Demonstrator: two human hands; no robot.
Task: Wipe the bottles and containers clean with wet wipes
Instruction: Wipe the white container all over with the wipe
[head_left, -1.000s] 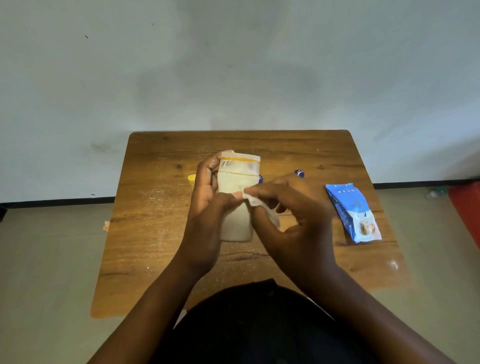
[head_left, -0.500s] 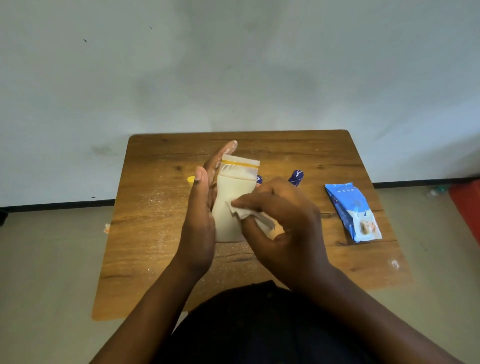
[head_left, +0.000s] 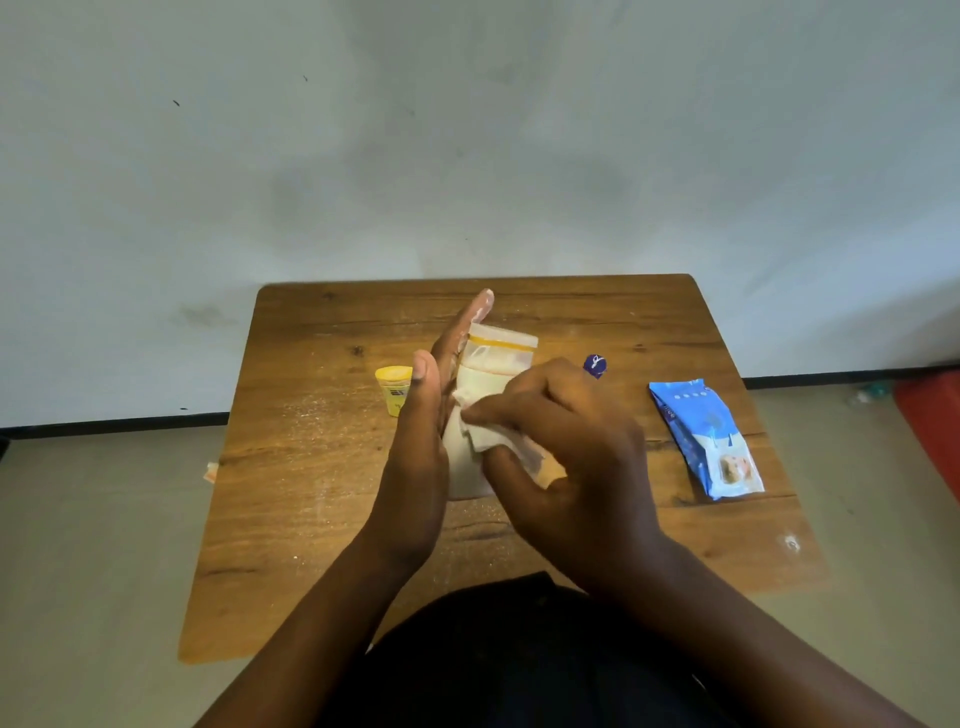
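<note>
L hand (head_left: 421, 441): flat, fingers straight, edge-on | R hand (head_left: 566, 457): fingers curled, pinching

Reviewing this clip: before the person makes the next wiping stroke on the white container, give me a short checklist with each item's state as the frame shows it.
1. Container supported: ok. The left hand lies flat, fingers straight, against the side of the white container.
2. Wipe in hand: ok. The right hand pinches the wet wipe.
3. Wipe touching the container: ok, it lies on the front face.
4. Wipe still wet enough: cannot tell.
5. Spare wipes in reach: ok. The blue wipes pack lies on the table to the right.
6. Other items waiting: the yellow container and a small blue object lie behind the hands; whether wiped, cannot tell.
</note>
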